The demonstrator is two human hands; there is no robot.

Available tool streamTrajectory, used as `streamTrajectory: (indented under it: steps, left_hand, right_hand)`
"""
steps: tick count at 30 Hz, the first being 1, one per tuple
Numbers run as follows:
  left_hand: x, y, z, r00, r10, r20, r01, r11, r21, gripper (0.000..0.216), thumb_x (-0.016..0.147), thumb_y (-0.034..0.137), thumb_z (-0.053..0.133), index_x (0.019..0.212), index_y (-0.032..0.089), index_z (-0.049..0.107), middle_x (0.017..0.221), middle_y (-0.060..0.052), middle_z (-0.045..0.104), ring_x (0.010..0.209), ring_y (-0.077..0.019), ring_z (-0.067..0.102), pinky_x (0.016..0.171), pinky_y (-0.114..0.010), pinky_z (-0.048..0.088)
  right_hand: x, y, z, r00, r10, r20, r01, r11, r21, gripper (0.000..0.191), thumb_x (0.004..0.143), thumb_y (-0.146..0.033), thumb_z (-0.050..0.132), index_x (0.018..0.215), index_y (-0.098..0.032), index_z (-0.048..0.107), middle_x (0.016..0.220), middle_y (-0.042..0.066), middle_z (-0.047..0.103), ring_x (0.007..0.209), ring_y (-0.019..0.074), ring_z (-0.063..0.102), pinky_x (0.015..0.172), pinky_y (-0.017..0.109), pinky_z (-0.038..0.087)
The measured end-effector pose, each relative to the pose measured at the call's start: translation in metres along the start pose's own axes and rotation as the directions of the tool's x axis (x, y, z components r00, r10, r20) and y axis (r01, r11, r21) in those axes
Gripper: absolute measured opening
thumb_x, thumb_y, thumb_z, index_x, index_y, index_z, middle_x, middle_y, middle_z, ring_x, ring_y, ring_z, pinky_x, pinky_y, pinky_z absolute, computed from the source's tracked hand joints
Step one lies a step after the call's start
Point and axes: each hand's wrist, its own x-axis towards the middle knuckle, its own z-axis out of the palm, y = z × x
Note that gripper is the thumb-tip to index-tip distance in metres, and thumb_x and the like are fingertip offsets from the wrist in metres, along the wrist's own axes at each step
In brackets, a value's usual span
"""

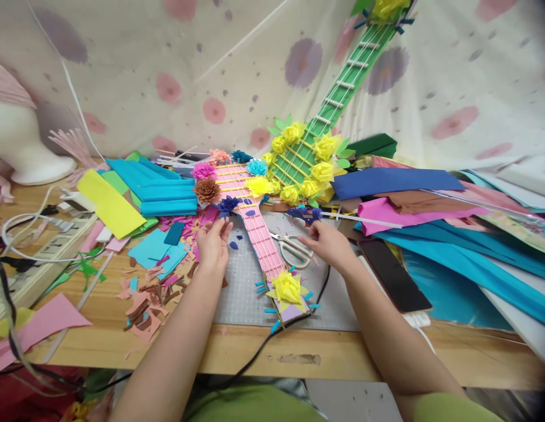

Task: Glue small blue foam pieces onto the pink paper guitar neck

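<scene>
The small pink paper guitar [268,246] lies on the grey cutting mat [237,299], its neck toward me and a yellow flower [286,287] on its head. My left hand [214,243] is beside its body, fingertips pinched just below the dark blue paper flower [228,204]; whatever is between them is too small to make out. In my right hand [331,245] is a blue glue gun [304,215], its nozzle pointing left above the neck and a long glue stick [364,220] out its back. Scissors [294,251] lie between the neck and my right hand.
A larger green paper guitar [299,158] with yellow flowers leans against the curtain. Paper scraps [152,305] and blue folded paper [162,187] lie left, beside a power strip [39,252]. To the right are a phone [393,275] and stacked coloured paper [399,184]. A black cable [255,354] crosses the table edge.
</scene>
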Motion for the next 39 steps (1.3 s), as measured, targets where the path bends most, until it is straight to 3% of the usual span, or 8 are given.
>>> streamTrajectory:
  steps: [5, 9, 19, 22, 25, 28, 32, 39]
  left_hand:
    - [-0.004, -0.006, 0.004, 0.999, -0.037, -0.015, 0.037, 0.999, 0.003, 0.024, 0.071, 0.001, 0.058, 0.068, 0.017, 0.041, 0.064, 0.005, 0.058, 0.063, -0.0065, 0.062, 0.069, -0.022, 0.051]
    - [-0.007, -0.005, 0.009, 0.993, -0.081, -0.084, 0.080, 0.997, -0.010, 0.024, 0.073, 0.003, 0.061, 0.066, 0.017, 0.042, 0.062, 0.006, 0.055, 0.054, -0.0013, 0.054, 0.057, -0.013, 0.043]
    - [-0.001, -0.013, 0.010, 0.991, -0.121, -0.049, 0.116, 0.989, -0.096, 0.021, 0.071, 0.005, 0.064, 0.068, 0.016, 0.047, 0.059, 0.005, 0.057, 0.050, -0.0021, 0.052, 0.054, -0.014, 0.038]
    - [0.005, -0.015, 0.006, 0.995, -0.096, -0.020, 0.096, 0.995, -0.012, 0.021, 0.068, 0.009, 0.067, 0.071, 0.017, 0.047, 0.063, 0.005, 0.056, 0.052, -0.0033, 0.053, 0.055, -0.016, 0.038]
    - [0.017, -0.009, -0.001, 0.990, 0.133, 0.040, -0.139, 0.968, 0.211, 0.030, 0.064, 0.011, 0.069, 0.080, 0.019, 0.045, 0.073, 0.004, 0.057, 0.062, -0.0065, 0.056, 0.062, -0.020, 0.042]
    - [0.034, 0.004, -0.009, 0.810, 0.485, 0.328, -0.583, 0.610, 0.536, 0.043, 0.056, 0.009, 0.071, 0.088, 0.021, 0.045, 0.089, -0.001, 0.056, 0.086, -0.0139, 0.057, 0.084, -0.030, 0.044]
    - [0.054, 0.016, -0.007, 0.534, 0.460, 0.709, -0.784, -0.043, 0.619, 0.053, 0.056, 0.012, 0.071, 0.102, 0.019, 0.045, 0.112, -0.010, 0.051, 0.114, -0.0275, 0.044, 0.100, -0.046, 0.033]
    - [0.074, 0.016, 0.007, 0.405, 0.363, 0.839, -0.814, -0.275, 0.511, 0.053, 0.063, 0.011, 0.065, 0.112, 0.018, 0.043, 0.115, -0.012, 0.049, 0.114, -0.0300, 0.043, 0.100, -0.046, 0.032]
  right_hand:
    - [0.016, -0.076, 0.015, 0.968, -0.248, 0.050, 0.189, 0.841, 0.507, 0.019, 0.074, -0.039, 0.059, 0.072, -0.020, 0.055, 0.074, 0.001, 0.062, 0.068, 0.0143, 0.055, 0.062, 0.027, 0.040]
    - [0.035, -0.123, 0.037, 0.955, -0.270, 0.119, 0.089, 0.647, 0.757, 0.013, 0.070, -0.028, 0.063, 0.073, -0.018, 0.057, 0.073, -0.001, 0.061, 0.064, 0.0106, 0.054, 0.063, 0.025, 0.043]
    - [0.044, -0.159, 0.045, 0.924, -0.110, 0.367, -0.301, 0.386, 0.872, 0.017, 0.080, -0.008, 0.053, 0.066, -0.016, 0.048, 0.051, -0.007, 0.049, 0.046, 0.0043, 0.049, 0.045, 0.016, 0.039]
    - [0.049, -0.159, 0.045, 0.934, -0.059, 0.352, -0.300, 0.406, 0.863, 0.020, 0.082, -0.007, 0.052, 0.065, -0.016, 0.046, 0.049, -0.007, 0.048, 0.046, 0.0045, 0.050, 0.045, 0.016, 0.041]
    - [0.057, -0.152, 0.040, 0.947, -0.009, 0.321, -0.273, 0.505, 0.819, 0.020, 0.082, -0.007, 0.052, 0.066, -0.017, 0.044, 0.049, -0.007, 0.049, 0.045, 0.0052, 0.050, 0.043, 0.016, 0.040]
    - [0.068, -0.140, 0.035, 0.952, -0.005, 0.308, -0.224, 0.673, 0.704, 0.020, 0.078, -0.007, 0.057, 0.070, -0.018, 0.043, 0.050, -0.005, 0.052, 0.044, 0.0065, 0.050, 0.042, 0.017, 0.038]
    - [0.079, -0.134, 0.036, 0.950, -0.017, 0.312, -0.153, 0.846, 0.511, 0.028, 0.068, -0.008, 0.067, 0.076, -0.020, 0.043, 0.049, -0.003, 0.054, 0.046, 0.0112, 0.051, 0.041, 0.020, 0.036]
    - [0.084, -0.157, 0.030, 0.938, 0.017, 0.346, -0.114, 0.958, 0.263, 0.040, 0.070, -0.014, 0.067, 0.104, -0.012, 0.045, 0.075, 0.007, 0.065, 0.071, 0.0189, 0.064, 0.060, 0.027, 0.047]
